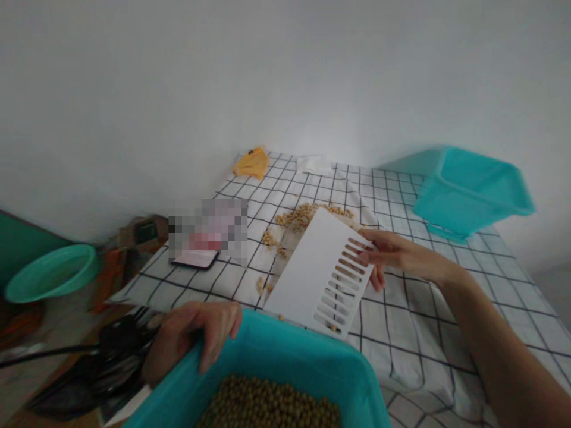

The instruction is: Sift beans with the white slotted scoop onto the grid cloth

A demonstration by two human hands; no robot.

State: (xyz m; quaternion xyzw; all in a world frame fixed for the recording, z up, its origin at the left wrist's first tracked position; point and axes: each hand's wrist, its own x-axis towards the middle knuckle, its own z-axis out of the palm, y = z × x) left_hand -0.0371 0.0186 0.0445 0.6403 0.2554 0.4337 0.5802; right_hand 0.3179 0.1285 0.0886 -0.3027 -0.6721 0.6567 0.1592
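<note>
In my right hand (pixel 390 255) is a flat white plastic board (pixel 307 267) with a row of long slots, pinched along its slotted edge. The board leans over the tablecloth, its lower edge beside the rim of a teal plastic bin (pixel 307 333). My left hand (pixel 200 330) grips the bin's left rim, fingers bent over the edge. Many round olive-brown beans (pixel 272 404) lie in the bottom of the bin. Yellowish beans (pixel 298 219) are scattered on the cloth behind and left of the board, and part of them is hidden by it.
A black-and-white checked cloth (pixel 414 321) covers the table. A second teal bin (pixel 473 190) stands at the right. A phone (pixel 196 257), partly blurred, lies at the left; a yellow bag (pixel 253 163) and white paper (pixel 313 164) lie at the back. A green basin (pixel 53 273) is lower left.
</note>
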